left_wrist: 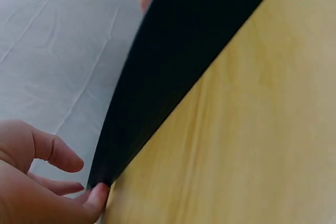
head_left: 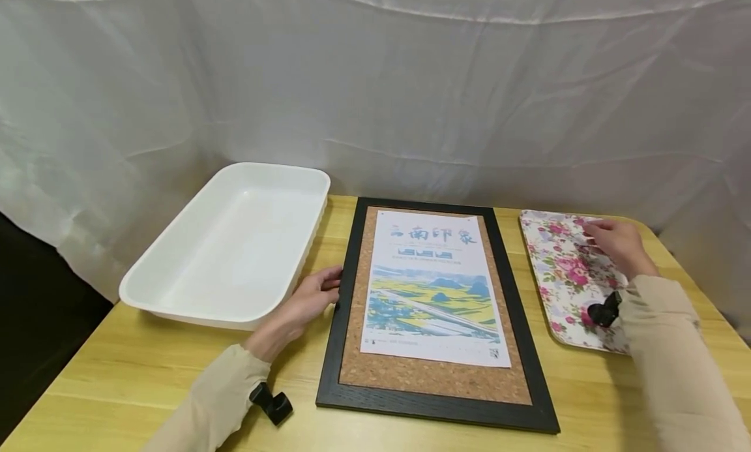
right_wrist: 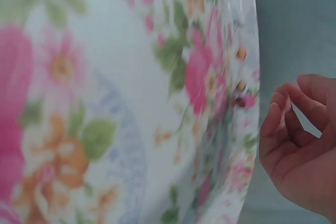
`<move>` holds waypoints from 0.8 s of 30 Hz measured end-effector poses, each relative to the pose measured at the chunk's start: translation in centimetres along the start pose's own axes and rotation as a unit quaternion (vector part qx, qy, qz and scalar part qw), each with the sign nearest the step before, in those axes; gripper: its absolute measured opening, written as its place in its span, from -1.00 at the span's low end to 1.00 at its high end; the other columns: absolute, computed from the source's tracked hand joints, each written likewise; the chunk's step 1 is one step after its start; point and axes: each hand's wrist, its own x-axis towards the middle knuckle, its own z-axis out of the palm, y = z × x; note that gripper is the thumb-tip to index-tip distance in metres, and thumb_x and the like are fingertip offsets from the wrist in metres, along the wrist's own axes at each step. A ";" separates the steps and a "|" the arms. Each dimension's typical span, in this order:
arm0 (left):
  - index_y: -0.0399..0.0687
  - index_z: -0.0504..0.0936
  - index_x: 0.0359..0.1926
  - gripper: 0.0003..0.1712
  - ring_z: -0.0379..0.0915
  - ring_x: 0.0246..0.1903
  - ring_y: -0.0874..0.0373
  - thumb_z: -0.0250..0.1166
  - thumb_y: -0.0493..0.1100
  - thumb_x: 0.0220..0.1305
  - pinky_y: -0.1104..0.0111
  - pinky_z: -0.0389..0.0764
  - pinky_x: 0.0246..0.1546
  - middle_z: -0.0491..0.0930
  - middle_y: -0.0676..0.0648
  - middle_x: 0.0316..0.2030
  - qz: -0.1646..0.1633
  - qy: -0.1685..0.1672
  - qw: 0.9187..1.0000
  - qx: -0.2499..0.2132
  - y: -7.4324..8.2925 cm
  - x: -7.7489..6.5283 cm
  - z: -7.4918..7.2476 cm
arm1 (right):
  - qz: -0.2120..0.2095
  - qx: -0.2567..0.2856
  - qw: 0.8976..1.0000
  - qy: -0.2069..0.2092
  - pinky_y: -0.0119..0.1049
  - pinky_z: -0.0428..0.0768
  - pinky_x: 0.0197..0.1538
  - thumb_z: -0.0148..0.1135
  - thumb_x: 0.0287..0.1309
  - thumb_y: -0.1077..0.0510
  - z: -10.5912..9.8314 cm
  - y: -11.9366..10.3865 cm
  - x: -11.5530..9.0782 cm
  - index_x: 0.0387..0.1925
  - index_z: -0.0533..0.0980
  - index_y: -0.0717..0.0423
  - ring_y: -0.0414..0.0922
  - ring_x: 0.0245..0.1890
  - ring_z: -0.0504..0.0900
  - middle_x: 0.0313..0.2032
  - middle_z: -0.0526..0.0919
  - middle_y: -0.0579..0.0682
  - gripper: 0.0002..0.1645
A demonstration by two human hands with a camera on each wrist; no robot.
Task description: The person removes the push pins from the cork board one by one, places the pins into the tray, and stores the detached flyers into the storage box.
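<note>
My left hand touches the left edge of a black-framed cork board. In the left wrist view the thumb lies against the dark frame edge, with the index finger raised apart. A printed poster with a landscape lies on the cork, small dark dots at its top corners. Over the far part of a floral tray is my right hand. Its fingers are bent with tips close together in the right wrist view; whether something small is between them cannot be made out.
A deep white plastic tray stands left of the board on the wooden table. Small gold-coloured spots show near the floral tray's rim. Pale curtain cloth hangs behind the table.
</note>
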 end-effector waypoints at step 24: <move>-0.39 0.07 0.44 -0.24 0.13 0.30 -0.32 0.19 -0.39 0.30 -0.05 0.31 0.24 0.19 -0.41 0.33 0.026 -0.087 0.991 0.096 2.8 -4.2 2.8 | -0.105 -0.056 0.984 -0.133 0.12 0.50 0.09 0.02 0.43 0.00 8.2 -12.2 -3.7 0.24 0.37 0.42 0.26 0.08 0.45 0.12 0.43 0.40 -0.40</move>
